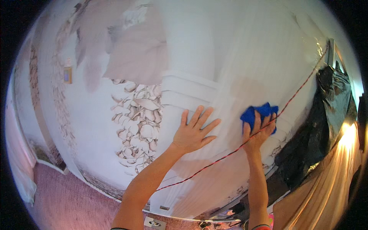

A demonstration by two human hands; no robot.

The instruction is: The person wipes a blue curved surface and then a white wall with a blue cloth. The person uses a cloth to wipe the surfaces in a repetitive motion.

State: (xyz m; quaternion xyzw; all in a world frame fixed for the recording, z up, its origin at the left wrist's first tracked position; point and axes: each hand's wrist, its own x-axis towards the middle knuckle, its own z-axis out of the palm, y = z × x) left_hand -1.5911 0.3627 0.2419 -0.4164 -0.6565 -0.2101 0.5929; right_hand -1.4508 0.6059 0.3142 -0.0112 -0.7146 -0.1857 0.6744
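Before me is a pale wall panel [187, 43] printed with a column and a strip of leaves and flowers. My left hand [194, 135] lies palm down near the column's mouldings, fingers spread and holding nothing. To its right, my right hand [256, 141] presses a crumpled blue cloth [247, 115] to the same surface. The fingers lie over the cloth, which sticks out above and beside them. A red-and-black twisted wire [240, 148] runs diagonally across the view and passes in front of my right hand.
Black plastic sheeting [336, 92] hangs at the right, above a tan drape [316, 198] and a bright light [348, 135]. A small yellow-framed fitting [67, 75] is on the wall at left. Purplish flooring [66, 198] lies below, with a metal plate [155, 223] near the wall's foot.
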